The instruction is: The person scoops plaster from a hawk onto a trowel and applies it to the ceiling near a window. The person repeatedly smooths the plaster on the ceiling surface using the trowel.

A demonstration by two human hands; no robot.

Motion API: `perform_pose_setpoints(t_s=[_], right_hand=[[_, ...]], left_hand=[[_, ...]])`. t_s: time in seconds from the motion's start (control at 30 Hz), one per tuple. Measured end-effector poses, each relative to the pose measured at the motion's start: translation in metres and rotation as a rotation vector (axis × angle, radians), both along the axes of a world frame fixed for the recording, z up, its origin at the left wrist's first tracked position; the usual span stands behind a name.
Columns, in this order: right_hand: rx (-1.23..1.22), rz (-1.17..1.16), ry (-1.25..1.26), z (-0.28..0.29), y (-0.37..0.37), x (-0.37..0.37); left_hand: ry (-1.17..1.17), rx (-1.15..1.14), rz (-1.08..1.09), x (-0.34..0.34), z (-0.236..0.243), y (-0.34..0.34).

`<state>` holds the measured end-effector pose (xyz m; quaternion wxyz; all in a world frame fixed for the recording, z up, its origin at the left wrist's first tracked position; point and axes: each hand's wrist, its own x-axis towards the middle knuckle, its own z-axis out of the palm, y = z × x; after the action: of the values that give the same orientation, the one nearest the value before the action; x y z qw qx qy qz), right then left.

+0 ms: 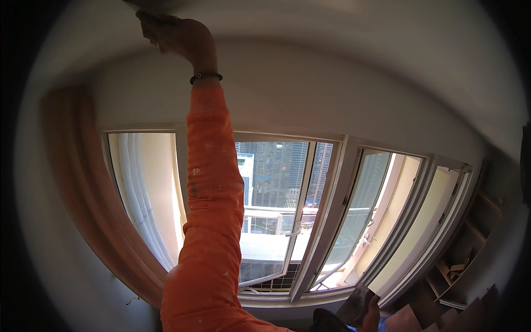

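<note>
My left hand, below an orange sleeve and dark bracelet, is raised high against the pale ceiling, its fingers curled beside a dark shape at the top edge; I cannot make out what they hold. Low at the right, my right hand grips the edge of a dark flat plate. A black rounded object, too cropped to name, lies just left of it.
A white-framed window with opened sashes faces me, high buildings and a railing outside. An orange-brown curtain hangs at the left. Wooden shelving and several pale boards stand at the lower right.
</note>
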<state>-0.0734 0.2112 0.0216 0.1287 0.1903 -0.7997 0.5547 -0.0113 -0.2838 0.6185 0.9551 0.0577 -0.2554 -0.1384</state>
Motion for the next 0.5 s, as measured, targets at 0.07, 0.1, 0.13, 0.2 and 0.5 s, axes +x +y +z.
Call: perform_pose_setpoints(t_s=[0.07,0.1,0.13,0.2,0.5], right_hand=[[-0.356,0.094,-0.327,0.0,0.012,0.003],[-0.721,0.216,-0.625,0.0,0.02,0.005],[-0.693,0.132,-0.604,-0.004,0.027,0.009],[-0.644,-0.054,-0.565,-0.022,0.043,0.018],[-0.833,-0.225,-0.454,-0.047,0.088,0.067]], left_hand=[[-0.01,-0.007,-0.031,-0.018,0.0,0.026],[0.002,-0.018,-0.04,-0.03,0.0,0.043],[0.015,-0.028,-0.051,-0.042,0.0,0.061],[-0.032,-0.021,-0.017,-0.079,-0.004,0.105],[-0.206,-0.373,-0.207,-0.19,-0.031,0.321]])
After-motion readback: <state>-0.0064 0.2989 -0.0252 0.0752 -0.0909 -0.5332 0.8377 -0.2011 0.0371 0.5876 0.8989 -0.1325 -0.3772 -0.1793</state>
